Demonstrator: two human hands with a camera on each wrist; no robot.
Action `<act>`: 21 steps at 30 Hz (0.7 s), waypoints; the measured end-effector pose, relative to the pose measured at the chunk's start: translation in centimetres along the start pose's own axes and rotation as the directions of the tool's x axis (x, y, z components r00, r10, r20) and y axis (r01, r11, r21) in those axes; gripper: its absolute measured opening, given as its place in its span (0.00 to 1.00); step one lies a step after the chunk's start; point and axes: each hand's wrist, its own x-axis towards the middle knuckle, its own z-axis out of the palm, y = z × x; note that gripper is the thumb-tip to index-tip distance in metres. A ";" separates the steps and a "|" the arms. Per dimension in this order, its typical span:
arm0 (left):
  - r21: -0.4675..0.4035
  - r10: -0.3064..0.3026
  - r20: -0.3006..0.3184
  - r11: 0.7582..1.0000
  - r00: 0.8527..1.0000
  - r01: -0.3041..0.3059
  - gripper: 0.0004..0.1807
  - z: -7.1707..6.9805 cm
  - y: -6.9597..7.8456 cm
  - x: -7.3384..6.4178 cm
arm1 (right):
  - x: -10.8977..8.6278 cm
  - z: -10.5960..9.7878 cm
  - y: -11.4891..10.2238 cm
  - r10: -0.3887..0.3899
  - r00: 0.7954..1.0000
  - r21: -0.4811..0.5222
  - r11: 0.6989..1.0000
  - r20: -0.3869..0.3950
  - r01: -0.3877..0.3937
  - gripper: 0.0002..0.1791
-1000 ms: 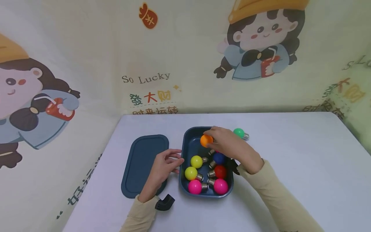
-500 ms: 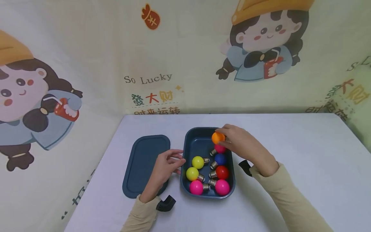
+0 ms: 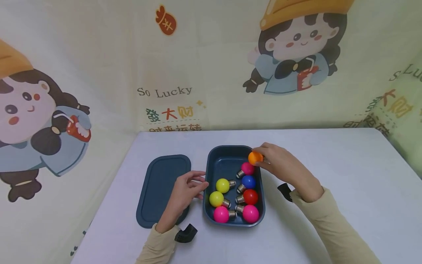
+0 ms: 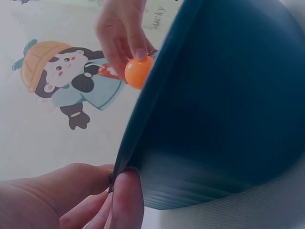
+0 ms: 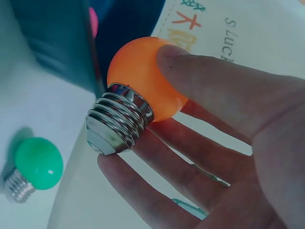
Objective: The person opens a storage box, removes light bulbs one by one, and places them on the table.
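Observation:
My right hand (image 3: 280, 163) holds an orange light bulb (image 3: 255, 158) above the far right rim of a dark blue container (image 3: 224, 161). In the right wrist view, thumb and fingers grip the orange globe, and its silver screw base points away from the container. My left hand (image 3: 185, 190) is at the container's left side; the left wrist view shows its thumb and a finger pinching the rim (image 4: 125, 155). Inside the container lie a blue bulb (image 3: 248, 182), a red bulb (image 3: 251, 197), two yellow bulbs (image 3: 222, 186) and several pink bulbs (image 3: 248, 168).
A flat dark blue lid (image 3: 161, 187) lies left of the container, partly under my left hand and wrist. A green bulb (image 5: 39, 163) rests on the white table outside the container. A cartoon-printed backdrop (image 3: 224, 73) stands behind the table.
My right hand has carried the orange bulb rightward, from over the container's far middle to its right rim. The far pink bulb has come into fuller view. My left hand keeps its place.

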 end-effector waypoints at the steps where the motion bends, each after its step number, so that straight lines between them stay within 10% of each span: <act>1: 0.001 -0.001 -0.001 1.000 1.000 0.001 0.20 0.0 0.0 0.0 | -0.1 0.0 0.1 0.001 1.000 0.003 1.000 -0.002 -0.001 0.19; 21: -0.006 -0.017 -0.002 1.000 1.000 0.017 0.21 0.0 0.0 0.0 | -1.3 0.0 3.3 0.034 0.999 0.022 0.999 0.004 -0.035 0.15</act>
